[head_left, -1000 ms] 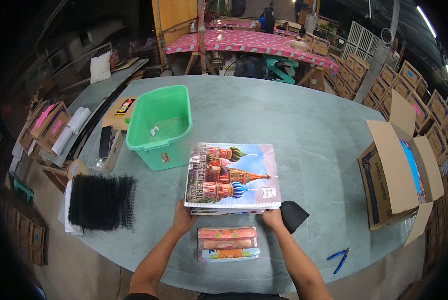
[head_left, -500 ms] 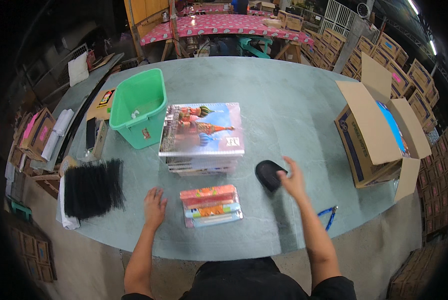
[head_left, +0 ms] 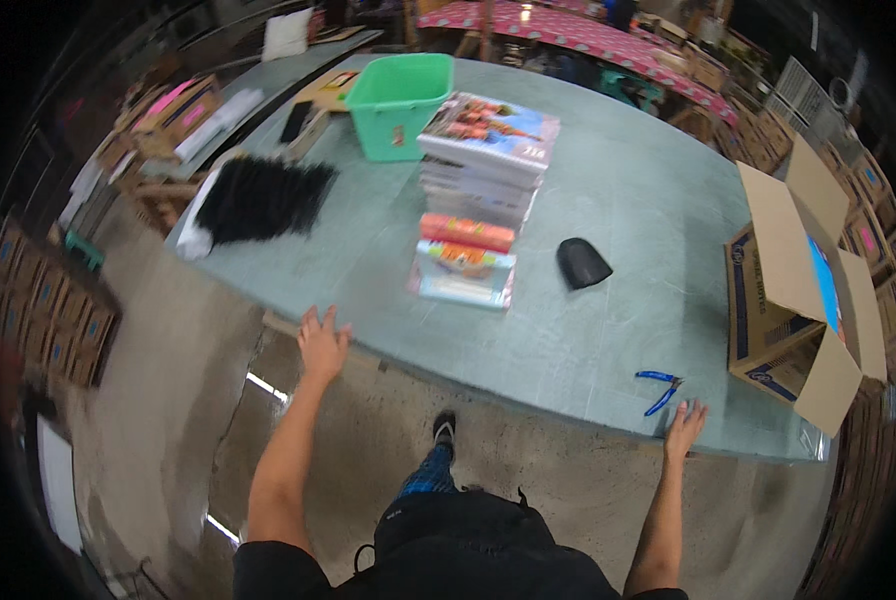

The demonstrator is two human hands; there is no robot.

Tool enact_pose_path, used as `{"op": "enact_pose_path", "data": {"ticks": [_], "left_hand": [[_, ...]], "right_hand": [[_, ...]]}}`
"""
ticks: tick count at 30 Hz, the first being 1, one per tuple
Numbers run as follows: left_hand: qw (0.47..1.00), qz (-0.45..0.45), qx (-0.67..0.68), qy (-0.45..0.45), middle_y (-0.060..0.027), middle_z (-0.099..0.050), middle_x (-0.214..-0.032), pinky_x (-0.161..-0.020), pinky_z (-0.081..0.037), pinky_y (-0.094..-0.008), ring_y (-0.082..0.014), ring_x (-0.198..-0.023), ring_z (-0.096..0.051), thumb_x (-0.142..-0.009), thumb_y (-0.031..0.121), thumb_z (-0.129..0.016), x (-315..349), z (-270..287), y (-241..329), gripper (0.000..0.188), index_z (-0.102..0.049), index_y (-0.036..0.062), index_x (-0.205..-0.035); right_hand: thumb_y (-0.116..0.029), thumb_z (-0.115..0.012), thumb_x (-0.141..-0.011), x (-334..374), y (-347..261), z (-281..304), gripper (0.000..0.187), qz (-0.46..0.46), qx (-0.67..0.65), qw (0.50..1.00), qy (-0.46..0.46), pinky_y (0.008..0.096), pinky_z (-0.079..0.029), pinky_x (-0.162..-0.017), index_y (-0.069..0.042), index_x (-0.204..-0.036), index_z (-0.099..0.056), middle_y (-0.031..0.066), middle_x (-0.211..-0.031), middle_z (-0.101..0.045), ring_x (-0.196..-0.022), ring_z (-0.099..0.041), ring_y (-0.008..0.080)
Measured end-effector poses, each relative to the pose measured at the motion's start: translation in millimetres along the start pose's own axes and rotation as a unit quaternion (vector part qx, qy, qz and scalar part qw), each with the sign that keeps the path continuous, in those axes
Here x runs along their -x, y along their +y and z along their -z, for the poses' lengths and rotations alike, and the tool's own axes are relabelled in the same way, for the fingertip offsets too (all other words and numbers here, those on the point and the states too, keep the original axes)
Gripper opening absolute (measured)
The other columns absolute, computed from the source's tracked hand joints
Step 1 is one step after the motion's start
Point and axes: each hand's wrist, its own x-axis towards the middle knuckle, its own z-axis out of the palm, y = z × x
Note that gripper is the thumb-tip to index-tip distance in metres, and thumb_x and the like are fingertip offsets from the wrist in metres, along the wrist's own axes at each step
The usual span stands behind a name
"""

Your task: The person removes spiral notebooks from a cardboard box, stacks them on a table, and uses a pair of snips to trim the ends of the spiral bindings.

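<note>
Presently: left hand (head_left: 323, 343) spread flat on the surface (head_left: 608, 200) edge at 8 o'clock, empty, as if bracing. Right hand (head_left: 686, 428) likewise splayed at the rim at 4 o'clock, just beside blue pliers (head_left: 658, 390). Stack of boxed puzzles (head_left: 483, 160) central, at 12 o'clock.

You have a grey-green stone-look table top (head_left: 618, 200), a mint-green plastic basket (head_left: 400, 92), a stack of books with a colourful picture cover (head_left: 486, 160), blue-handled pliers (head_left: 660, 390), a black bristly mat (head_left: 258, 198) and a brown cardboard box (head_left: 783, 280).
</note>
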Motion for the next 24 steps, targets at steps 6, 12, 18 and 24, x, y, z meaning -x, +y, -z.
{"op": "enact_pose_path", "data": {"ticks": [6, 12, 18, 24], "left_hand": [[0.998, 0.053, 0.009, 0.036, -0.0205, -0.038, -0.129, -0.098, -0.028, -0.0535, -0.0398, -0.122, -0.033, -0.085, 0.029, -0.057, 206.7, -14.3, -15.5, 0.052, -0.041, 0.0112, -0.131], [0.880, 0.209, 0.012, -0.426, -0.0182, -0.038, -0.136, -0.102, -0.027, -0.0521, -0.0374, -0.127, -0.031, -0.085, 0.033, -0.056, 368.8, -45.9, -68.6, 0.056, -0.040, 0.0109, -0.134], [0.867, 0.269, 0.137, -0.396, -0.0201, -0.048, -0.129, -0.102, -0.033, -0.0462, -0.0372, -0.120, -0.044, -0.083, 0.034, -0.057, 511.2, -70.3, -125.0, 0.053, -0.048, 0.0038, -0.127], [0.812, 0.403, 0.283, -0.312, -0.0238, -0.053, -0.120, -0.097, -0.039, -0.0412, -0.0380, -0.114, -0.049, -0.081, 0.030, -0.060, 685.3, -92.2, -170.8, 0.053, -0.049, 0.0007, -0.124]], "right_hand": [[-0.031, -0.047, -0.091, 56.0, 23.0, 16.7, 0.047, 0.096, 0.004, 0.989, 0.115, 0.0472, -0.021, -0.105, -0.001, -0.128, -0.045, 0.0200, -0.144, -0.025, -0.132, -0.024, 0.0372], [-0.008, -0.055, -0.080, 31.6, -2.7, 91.4, 0.044, 0.236, -0.010, 0.946, 0.220, 0.0449, -0.026, -0.103, -0.007, -0.124, -0.050, 0.0181, -0.141, -0.031, -0.128, -0.032, 0.0358], [-0.004, -0.055, -0.077, 92.7, -54.2, 98.1, 0.045, 0.304, -0.045, 0.931, 0.199, 0.0442, -0.028, -0.102, -0.006, -0.122, -0.052, 0.0178, -0.140, -0.034, -0.126, -0.035, 0.0358], [-0.002, -0.058, -0.073, 264.2, -131.7, 37.5, 0.040, 0.437, -0.054, 0.896, 0.053, 0.0428, -0.026, -0.103, -0.008, -0.113, -0.057, 0.0159, -0.139, -0.036, -0.126, -0.035, 0.0353]]}}
